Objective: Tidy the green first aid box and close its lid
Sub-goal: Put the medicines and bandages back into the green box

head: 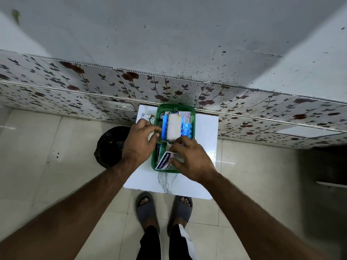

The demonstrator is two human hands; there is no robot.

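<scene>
**Tiled corner with a floral-papered ledge**

A grey plaster wall [169, 34], speckled with dark spots, rises above a band of white floral-patterned panelling [75, 85]. Glossy cream floor tiles [56, 156] reflect soft light. A small white marble-veined table [187, 186] stands against the panelling, a black bin bag [109, 145] beside it.

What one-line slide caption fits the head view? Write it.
Both hands, left and right, sort supplies in the open green box on a white table.

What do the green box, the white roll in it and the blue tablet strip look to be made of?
Green box: glossy, slightly translucent plastic, judging by its sheen. White roll: soft matte gauze or cotton, probably; fuzzy surface. Blue tablet strip: shiny blister foil or plastic with raised domes.
</scene>
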